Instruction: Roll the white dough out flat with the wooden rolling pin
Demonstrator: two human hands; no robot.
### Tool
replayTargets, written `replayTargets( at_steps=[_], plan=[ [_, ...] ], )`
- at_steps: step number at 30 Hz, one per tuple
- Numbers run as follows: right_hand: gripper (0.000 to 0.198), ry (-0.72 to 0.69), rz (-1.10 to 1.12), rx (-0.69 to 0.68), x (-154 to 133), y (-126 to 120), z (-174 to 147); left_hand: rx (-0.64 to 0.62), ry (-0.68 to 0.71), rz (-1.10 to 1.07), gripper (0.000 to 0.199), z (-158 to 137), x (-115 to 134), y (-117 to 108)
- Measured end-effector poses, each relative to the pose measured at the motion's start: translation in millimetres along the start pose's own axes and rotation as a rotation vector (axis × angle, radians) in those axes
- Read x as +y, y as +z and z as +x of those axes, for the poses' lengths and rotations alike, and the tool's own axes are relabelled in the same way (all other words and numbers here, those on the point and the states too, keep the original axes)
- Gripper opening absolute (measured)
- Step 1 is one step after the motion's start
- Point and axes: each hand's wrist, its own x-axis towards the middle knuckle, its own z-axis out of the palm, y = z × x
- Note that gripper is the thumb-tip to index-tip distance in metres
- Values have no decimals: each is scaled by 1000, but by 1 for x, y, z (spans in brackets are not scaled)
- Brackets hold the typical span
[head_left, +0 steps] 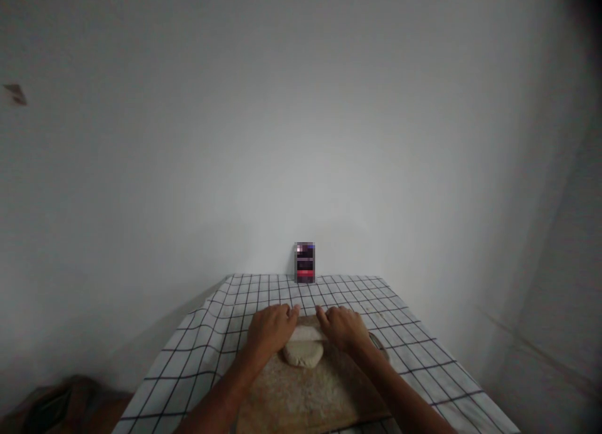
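A pale rolling pin (308, 333) lies crosswise over a flattened lump of dough (303, 357). The dough rests on a wooden board (291, 399) dusted with flour. My left hand (273, 327) is closed over the pin's left end, thumb pointing inward. At the right end, my right hand (345, 327) grips it in the same way. Both hands hide the ends of the pin. The pin's middle shows between my thumbs and covers the far edge of the dough.
A black-and-white checked cloth (188, 359) covers the table. A blurred dark upright object (305, 263) leans on the wall at the table's far edge. Beside my right wrist shows the rim of a round item (377, 342), mostly hidden. Brownish items (61, 402) sit low at the left.
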Motion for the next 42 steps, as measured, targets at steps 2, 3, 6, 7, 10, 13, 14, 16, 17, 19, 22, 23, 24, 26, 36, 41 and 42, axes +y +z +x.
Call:
replayTargets(
  at_steps=[2,3,6,7,10,13,14,16,17,19,22,23,24,26,36,41,42],
  plan=[
    [49,-74,-67,-18,3,5,-4,57,34,-27,50,-8,2,-1],
    [51,-103,-99,-22,4,8,-6,92,69,-52,47,-16,2,-2],
    [54,-133,-141,6,7,21,-11,178,214,-106,53,-57,-3,1],
    [55,-134,-143,23,8,25,-12,172,257,-118,60,-73,-8,4],
    [55,-135,-135,75,10,33,-12,55,347,-150,80,-114,-26,20],
    [53,-116,-123,54,9,31,-10,-48,290,-181,92,-130,-43,35],
    [53,-115,-128,37,8,29,-10,-71,262,-185,96,-131,-47,39],
    [54,-99,-144,10,7,25,-10,-97,213,-189,105,-128,-52,45],
    [54,-91,-148,6,7,23,-10,-96,194,-193,108,-125,-54,47],
    [54,-69,-147,-5,8,22,-10,-66,171,-208,112,-121,-57,49],
    [52,-46,-132,-19,10,22,-9,-34,177,-231,109,-117,-60,47],
    [52,-38,-124,-21,11,22,-9,-40,176,-234,107,-116,-60,45],
    [52,-29,-115,-19,12,23,-8,-49,170,-235,104,-115,-59,43],
    [52,-20,-97,-18,13,24,-7,-59,142,-232,98,-114,-57,38],
    [52,-62,-113,35,7,10,-22,-46,77,-197,78,-121,-51,33],
    [55,-78,-134,34,10,16,-15,-136,35,-201,85,-123,-50,25],
    [57,-81,-143,29,11,19,-13,-120,39,-198,80,-123,-49,24]
  ],
)
